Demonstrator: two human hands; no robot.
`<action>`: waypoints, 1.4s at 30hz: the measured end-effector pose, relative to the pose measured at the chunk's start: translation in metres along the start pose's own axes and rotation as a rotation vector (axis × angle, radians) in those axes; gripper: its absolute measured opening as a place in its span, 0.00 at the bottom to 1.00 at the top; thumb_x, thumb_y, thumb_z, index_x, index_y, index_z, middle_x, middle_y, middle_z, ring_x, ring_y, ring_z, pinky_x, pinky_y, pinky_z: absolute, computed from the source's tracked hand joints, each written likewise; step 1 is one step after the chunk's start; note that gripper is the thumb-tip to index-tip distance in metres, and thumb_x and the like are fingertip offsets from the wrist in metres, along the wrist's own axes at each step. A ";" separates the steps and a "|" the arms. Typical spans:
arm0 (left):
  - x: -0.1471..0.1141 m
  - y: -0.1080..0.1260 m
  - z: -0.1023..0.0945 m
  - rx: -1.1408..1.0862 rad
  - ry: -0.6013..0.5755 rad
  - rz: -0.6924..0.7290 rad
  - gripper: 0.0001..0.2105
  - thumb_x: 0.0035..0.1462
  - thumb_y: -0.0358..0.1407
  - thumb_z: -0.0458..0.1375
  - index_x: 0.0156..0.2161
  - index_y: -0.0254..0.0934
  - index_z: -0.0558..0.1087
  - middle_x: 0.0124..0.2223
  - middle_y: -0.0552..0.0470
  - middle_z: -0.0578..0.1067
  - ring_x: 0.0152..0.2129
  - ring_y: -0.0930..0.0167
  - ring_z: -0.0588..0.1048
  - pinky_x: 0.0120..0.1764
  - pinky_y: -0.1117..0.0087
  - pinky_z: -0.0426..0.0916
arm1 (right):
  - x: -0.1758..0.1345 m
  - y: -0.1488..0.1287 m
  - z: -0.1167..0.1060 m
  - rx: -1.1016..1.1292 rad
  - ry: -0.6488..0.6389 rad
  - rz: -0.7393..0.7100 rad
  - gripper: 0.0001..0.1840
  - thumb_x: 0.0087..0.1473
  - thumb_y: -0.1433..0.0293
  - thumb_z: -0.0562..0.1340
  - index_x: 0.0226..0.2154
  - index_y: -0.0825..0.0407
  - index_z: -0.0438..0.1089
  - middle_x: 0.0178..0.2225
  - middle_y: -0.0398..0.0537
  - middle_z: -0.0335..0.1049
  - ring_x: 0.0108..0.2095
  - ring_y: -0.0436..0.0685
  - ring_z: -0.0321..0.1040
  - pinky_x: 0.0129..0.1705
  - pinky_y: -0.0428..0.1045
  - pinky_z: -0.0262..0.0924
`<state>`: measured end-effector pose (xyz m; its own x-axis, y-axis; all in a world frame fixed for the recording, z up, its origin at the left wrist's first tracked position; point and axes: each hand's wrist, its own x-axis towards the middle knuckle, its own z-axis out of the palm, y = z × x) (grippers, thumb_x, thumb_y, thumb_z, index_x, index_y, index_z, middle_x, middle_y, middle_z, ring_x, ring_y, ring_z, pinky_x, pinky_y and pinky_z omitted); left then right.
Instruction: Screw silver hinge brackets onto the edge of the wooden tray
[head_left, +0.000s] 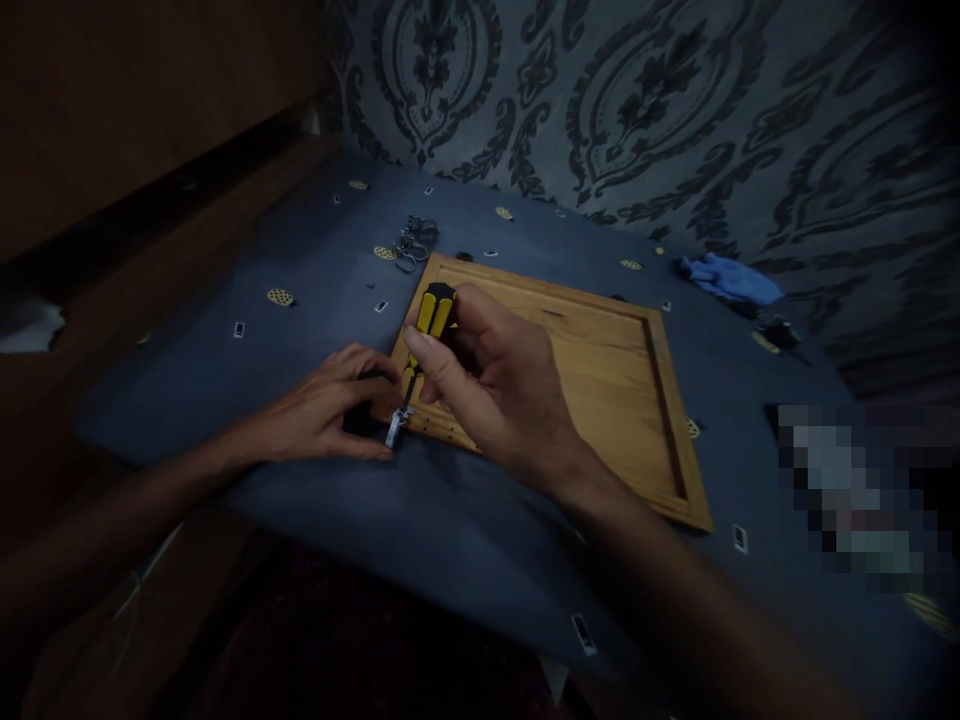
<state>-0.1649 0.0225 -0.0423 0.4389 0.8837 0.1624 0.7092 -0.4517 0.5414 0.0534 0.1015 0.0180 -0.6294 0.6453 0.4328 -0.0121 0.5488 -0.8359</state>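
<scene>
Patterned wall [517,80]: rises grey at the back, covered with dark leafy medallions.
Cloth-covered surface [300,240]: spreads blue-grey from the patterned wall towards the viewer, printed with small yellow and pale motifs.
Wooden furniture [135,130]: stands brown and dim along the left edge of the cloth-covered surface.
Wooden panel [607,390]: lies flat on the cloth-covered surface, well in from the left edge, with a raised frame around a recessed middle.
Right hand [499,375]: reaches over the near edge of the wooden panel, thumb and fingers closed firmly round the handle of 1 screwdriver [436,315].
Left hand [330,405]: hovers by the near-left corner of the wooden panel, fingers bent, thumb well apart from them in a wide C; cannot tell whether touching the metal fitting [394,428] between.
Blue cloth [727,277]: lies crumpled by the far edge of the cloth-covered surface, right of the wooden panel.
Screwdriver: slants down, yellow and black at the handle, shaft ending at the metal fitting.
Metal pieces [416,243]: lie tangled just beyond the far-left corner of the wooden panel.
Metal fitting: sits at the near-left corner, jutting past the near edge.
</scene>
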 end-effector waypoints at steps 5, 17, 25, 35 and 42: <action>0.000 0.000 0.000 -0.006 -0.004 -0.003 0.29 0.65 0.62 0.62 0.55 0.40 0.79 0.62 0.41 0.72 0.61 0.52 0.69 0.67 0.45 0.63 | 0.000 0.001 0.000 -0.023 -0.003 -0.026 0.18 0.68 0.56 0.66 0.31 0.46 0.65 0.27 0.40 0.65 0.27 0.52 0.66 0.26 0.49 0.63; 0.000 0.001 -0.002 -0.008 -0.004 -0.016 0.28 0.64 0.62 0.62 0.54 0.41 0.79 0.61 0.43 0.72 0.59 0.53 0.69 0.64 0.49 0.66 | -0.002 0.000 0.003 0.009 -0.024 0.018 0.18 0.68 0.55 0.66 0.32 0.46 0.65 0.29 0.41 0.67 0.28 0.52 0.65 0.27 0.49 0.65; 0.001 0.003 -0.001 0.005 0.015 -0.018 0.27 0.65 0.61 0.62 0.54 0.42 0.80 0.56 0.45 0.75 0.53 0.57 0.71 0.59 0.51 0.69 | -0.003 -0.002 0.010 0.163 -0.006 0.110 0.17 0.63 0.57 0.70 0.34 0.45 0.65 0.30 0.40 0.70 0.27 0.53 0.67 0.26 0.51 0.67; 0.001 0.002 0.000 -0.017 0.047 0.025 0.26 0.66 0.62 0.60 0.52 0.42 0.79 0.58 0.43 0.74 0.55 0.55 0.71 0.61 0.50 0.68 | 0.000 -0.007 0.001 0.225 -0.169 0.117 0.19 0.65 0.54 0.68 0.30 0.46 0.64 0.32 0.41 0.70 0.27 0.52 0.70 0.28 0.50 0.70; 0.001 0.002 0.000 -0.015 0.023 0.007 0.25 0.64 0.61 0.63 0.51 0.41 0.79 0.58 0.44 0.74 0.55 0.54 0.71 0.61 0.49 0.68 | -0.001 -0.003 0.008 0.182 -0.027 0.069 0.17 0.65 0.57 0.70 0.32 0.46 0.66 0.30 0.40 0.69 0.24 0.52 0.69 0.24 0.50 0.68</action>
<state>-0.1637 0.0227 -0.0410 0.4308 0.8834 0.1847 0.6979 -0.4558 0.5524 0.0480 0.0948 0.0168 -0.6538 0.6625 0.3655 -0.1070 0.3973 -0.9114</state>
